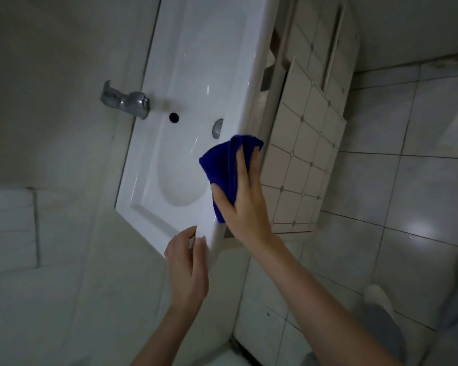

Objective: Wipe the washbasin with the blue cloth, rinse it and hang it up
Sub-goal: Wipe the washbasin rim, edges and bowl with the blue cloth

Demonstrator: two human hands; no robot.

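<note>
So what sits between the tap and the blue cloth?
Head view: the dark overflow hole, then the chrome drain plug, both in the white washbasin.

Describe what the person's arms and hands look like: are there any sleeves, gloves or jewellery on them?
The left forearm and the right forearm are bare, and no sleeve shows as far as the frame's edge. The left hand and the right hand wear no gloves. No ring, watch or bracelet is visible.
</note>
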